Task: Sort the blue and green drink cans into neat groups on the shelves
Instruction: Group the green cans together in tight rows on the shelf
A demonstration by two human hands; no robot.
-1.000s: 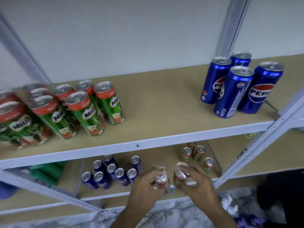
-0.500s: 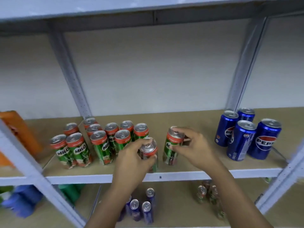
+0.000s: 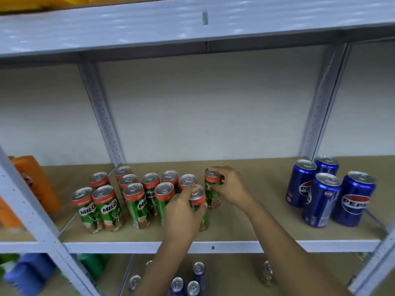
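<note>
On the middle shelf (image 3: 245, 223) several green Milo cans (image 3: 136, 206) stand grouped at the left. My left hand (image 3: 181, 216) grips one green can (image 3: 197, 199) at the group's right front edge. My right hand (image 3: 230, 186) holds another green can (image 3: 211, 189) by its top, just behind and to the right. Several blue Pepsi cans (image 3: 320, 197) stand together at the shelf's right end. On the lower shelf more blue cans (image 3: 188, 283) and a green can (image 3: 267, 274) show between my arms.
Orange packs (image 3: 34, 184) sit on the neighbouring shelf at the left; blue and green packs (image 3: 32, 272) lie below them. Grey metal uprights (image 3: 102, 116) frame the bay, and an upper shelf beam (image 3: 192, 28) runs overhead. Bare board lies between the two can groups.
Both hands lifted two green cans from the lower shelf to the middle shelf and moved them left against the Milo group. The view tilted upward.
</note>
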